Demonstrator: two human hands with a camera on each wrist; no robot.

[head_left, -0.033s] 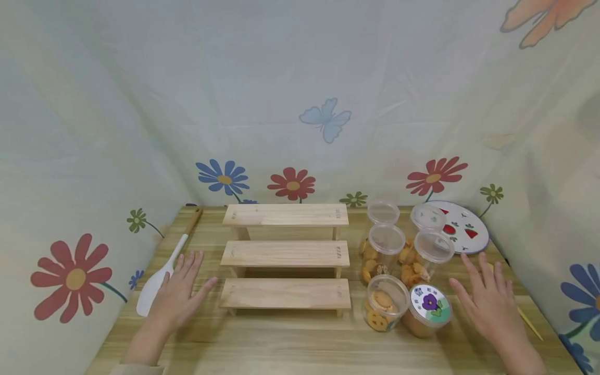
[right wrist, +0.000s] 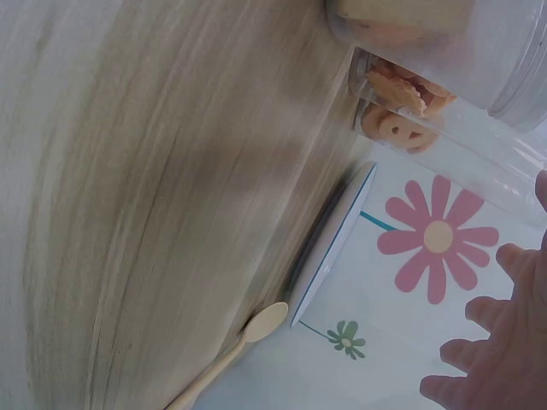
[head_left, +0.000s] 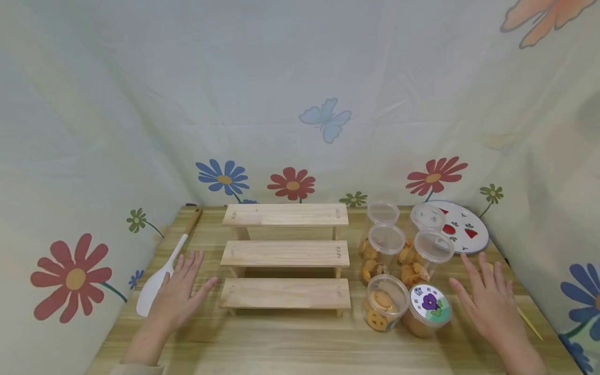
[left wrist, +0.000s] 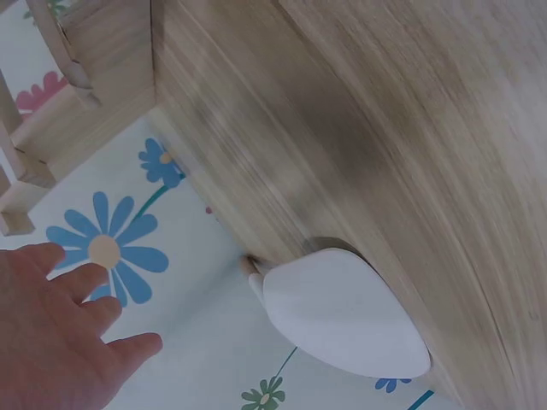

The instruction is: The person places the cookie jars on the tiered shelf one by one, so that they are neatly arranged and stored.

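My left hand is held over the left part of the table, fingers spread, holding nothing. Partly behind it lies a white spatula with a wooden handle. A three-step wooden stand is at the middle of the table, right of that hand. My right hand, also spread and holding nothing, is just right of a squat tub whose lid bears a purple flower. Beside the tub is a short clear jar of cookies. Beneath the right hand lies a wooden spoon, mostly hidden in the head view.
Behind the tub stand several taller clear jars, such as a front one, with cookies inside. A white plate with red fruit patterns lies at the back right. Flower-printed cloth encloses the table at its back and sides.
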